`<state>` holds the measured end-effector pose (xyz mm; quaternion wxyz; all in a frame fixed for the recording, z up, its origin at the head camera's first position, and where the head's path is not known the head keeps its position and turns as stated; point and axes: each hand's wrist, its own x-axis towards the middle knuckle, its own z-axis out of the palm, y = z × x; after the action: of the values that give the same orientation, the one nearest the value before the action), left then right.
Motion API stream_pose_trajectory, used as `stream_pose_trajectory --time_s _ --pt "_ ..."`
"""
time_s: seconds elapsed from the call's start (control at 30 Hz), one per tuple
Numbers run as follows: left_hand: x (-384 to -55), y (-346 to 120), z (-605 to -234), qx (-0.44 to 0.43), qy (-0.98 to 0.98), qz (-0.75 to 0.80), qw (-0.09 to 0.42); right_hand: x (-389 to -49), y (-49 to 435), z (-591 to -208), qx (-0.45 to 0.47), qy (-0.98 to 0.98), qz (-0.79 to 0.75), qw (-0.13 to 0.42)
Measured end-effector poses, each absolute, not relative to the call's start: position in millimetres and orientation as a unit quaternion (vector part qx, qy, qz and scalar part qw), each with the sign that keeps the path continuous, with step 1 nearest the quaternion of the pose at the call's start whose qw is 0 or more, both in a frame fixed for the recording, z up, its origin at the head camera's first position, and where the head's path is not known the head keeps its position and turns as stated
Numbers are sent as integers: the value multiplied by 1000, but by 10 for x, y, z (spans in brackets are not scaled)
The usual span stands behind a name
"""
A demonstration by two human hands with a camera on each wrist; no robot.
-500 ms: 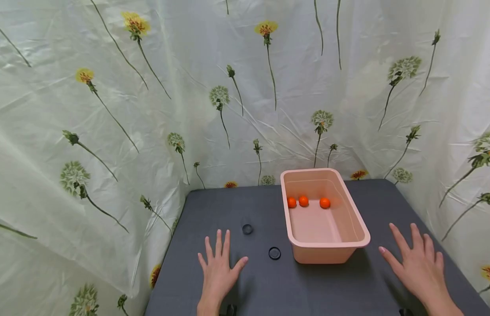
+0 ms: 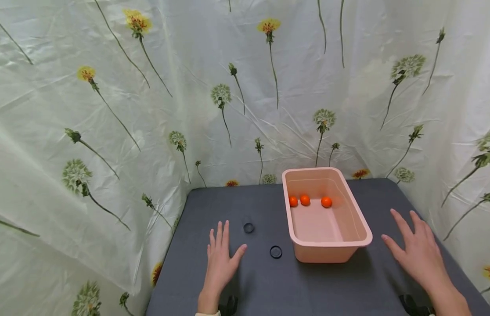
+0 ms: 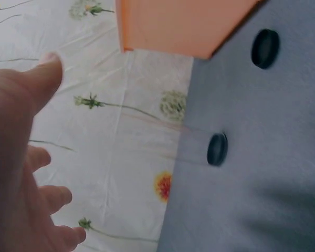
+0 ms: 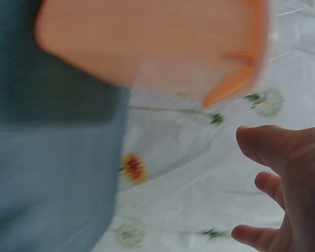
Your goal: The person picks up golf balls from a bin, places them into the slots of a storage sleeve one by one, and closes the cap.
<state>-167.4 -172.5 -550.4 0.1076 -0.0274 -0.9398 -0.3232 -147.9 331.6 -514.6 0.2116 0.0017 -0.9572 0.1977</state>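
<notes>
My left hand (image 2: 220, 267) hovers over the left side of the dark table with its fingers straight and thumb spread, holding nothing. Beyond its fingertips a clear, see-through cylinder with a black ring-shaped end (image 2: 248, 228) stands on the table. To the right of that hand lies a round black lid-like piece (image 2: 275, 252). A pink plastic bin (image 2: 320, 254) sits right of both, with several small orange-red balls, one of them a ball (image 2: 326, 202), near its far end. My right hand (image 2: 420, 254) is in the air right of the bin, fingers apart and loosely bent, with nothing in it.
The dark grey tabletop (image 2: 181, 263) runs back to a pale curtain (image 2: 181, 109) printed with dandelions, which also hangs along both sides. A black wrist strap piece (image 2: 230, 304) shows beside the left wrist, and another black piece (image 2: 412, 305) by the right.
Both hands have shifted slightly forward and rolled a little, thumbs up. The bin, balls and black pieces stay put on the table; the head view has tilted a touch.
</notes>
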Motion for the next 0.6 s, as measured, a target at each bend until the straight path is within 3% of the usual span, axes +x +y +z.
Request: stream_pose_trajectory --time_s 0.33,0.6 --pt "-2098 -1700 -5478 -51 -858 -483 167 -1918 3022 -4331 80 -933 289 200" --pt "-2421 -1689 -5549 -6 -824 -541 168 -2430 2694 -3967 123 -935 319 97"
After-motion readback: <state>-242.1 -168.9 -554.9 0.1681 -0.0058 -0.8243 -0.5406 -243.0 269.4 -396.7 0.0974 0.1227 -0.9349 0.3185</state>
